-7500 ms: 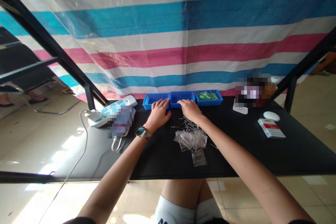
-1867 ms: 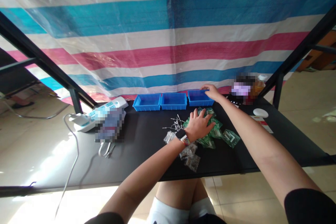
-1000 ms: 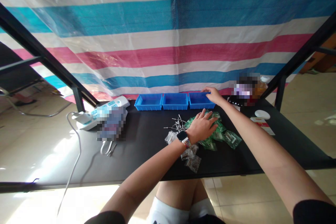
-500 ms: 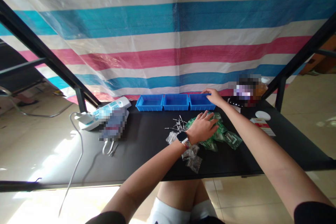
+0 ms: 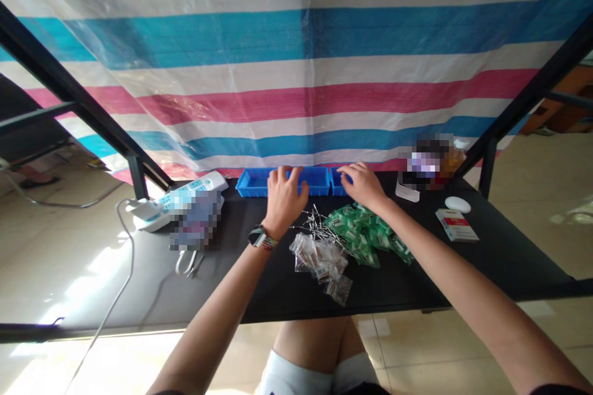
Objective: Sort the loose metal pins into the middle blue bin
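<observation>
Blue plastic bins (image 5: 252,190) stand in a row along the back of the black table. My left hand (image 5: 283,202), with a watch on its wrist, reaches over the row's front edge, fingers spread and nothing seen in them. Over the right-hand bin (image 5: 337,187) is my right hand (image 5: 365,185), its fingers loosely bent and apart; I cannot tell whether they touch the bin. Nearer me lie a heap of small green packets (image 5: 361,228), a bunch of thin silvery pin-like pieces (image 5: 319,222) and clear little bags (image 5: 322,256) with small parts inside.
At the left are a white power strip (image 5: 201,186) with a cable, a blurred item (image 5: 197,219) and a white cord (image 5: 185,264). To the right lie a white-and-red box (image 5: 456,225) and a white oval object (image 5: 458,204). A striped sheet (image 5: 306,74) hangs behind the table.
My left hand has left the green packets and moved up and left to the bins. The right hand has shifted left, from the right bin's far end to over that bin.
</observation>
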`<state>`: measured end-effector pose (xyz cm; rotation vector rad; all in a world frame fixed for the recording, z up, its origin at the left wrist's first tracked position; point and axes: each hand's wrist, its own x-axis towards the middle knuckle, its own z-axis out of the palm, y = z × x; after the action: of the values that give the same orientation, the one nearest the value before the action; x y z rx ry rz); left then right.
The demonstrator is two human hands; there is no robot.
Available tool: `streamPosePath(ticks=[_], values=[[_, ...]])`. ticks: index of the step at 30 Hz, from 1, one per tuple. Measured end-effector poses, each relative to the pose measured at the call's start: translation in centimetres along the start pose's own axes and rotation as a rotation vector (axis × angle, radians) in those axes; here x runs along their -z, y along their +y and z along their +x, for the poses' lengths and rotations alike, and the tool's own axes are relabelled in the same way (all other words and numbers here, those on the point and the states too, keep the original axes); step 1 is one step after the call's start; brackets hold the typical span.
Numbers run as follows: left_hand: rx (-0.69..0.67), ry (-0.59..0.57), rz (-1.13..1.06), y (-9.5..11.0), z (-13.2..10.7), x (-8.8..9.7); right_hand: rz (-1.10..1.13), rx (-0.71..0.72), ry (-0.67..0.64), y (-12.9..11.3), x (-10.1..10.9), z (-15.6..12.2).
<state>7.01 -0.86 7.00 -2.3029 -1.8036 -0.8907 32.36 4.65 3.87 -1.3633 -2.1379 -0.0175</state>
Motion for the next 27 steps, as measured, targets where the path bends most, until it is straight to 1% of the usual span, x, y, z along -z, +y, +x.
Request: streamPosePath(ticks=[1, 2, 4, 6, 8, 13, 20, 24, 27], values=[[0.061, -0.005, 0.063, -1.4, 0.3, -0.2, -0.022, -0.002, -0.039, -1.3, -0.3, -0.3], [0.095, -0.04, 0.101, -2.5, 0.6, -0.5, -0.042, -0.007, -0.079, -2.5, -0.6, -0.6], [0.099, -0.117, 0.127, -3.9, 1.0, -1.0, -0.084, -0.048, -0.112, -4.4, -1.2, -0.8], [0.088, -0.164, 0.133, -4.3, 1.2, -1.3, -0.132, -0.089, -0.11, -5.5, -1.7, -0.8], [0.099, -0.18, 0.153, -4.1, 1.2, -1.5, -0.185, -0.112, -0.096, -6.0, -1.9, -0.6], [0.108, -0.162, 0.187, -3.6, 1.3, -2.0, -0.263, -0.094, -0.073, -6.2, -2.0, -0.2], [0.094, -0.156, 0.17, -4.1, 1.1, -2.9, -0.185, -0.077, -0.09, -5.5, -2.2, 0.4], [0.091, -0.156, 0.16, -3.9, 1.0, -3.0, -0.123, -0.133, -0.12, -5.2, -2.5, 0.7], [0.1, -0.163, 0.15, -3.6, 1.0, -2.9, -0.104, -0.168, -0.104, -5.0, -2.9, 0.7]])
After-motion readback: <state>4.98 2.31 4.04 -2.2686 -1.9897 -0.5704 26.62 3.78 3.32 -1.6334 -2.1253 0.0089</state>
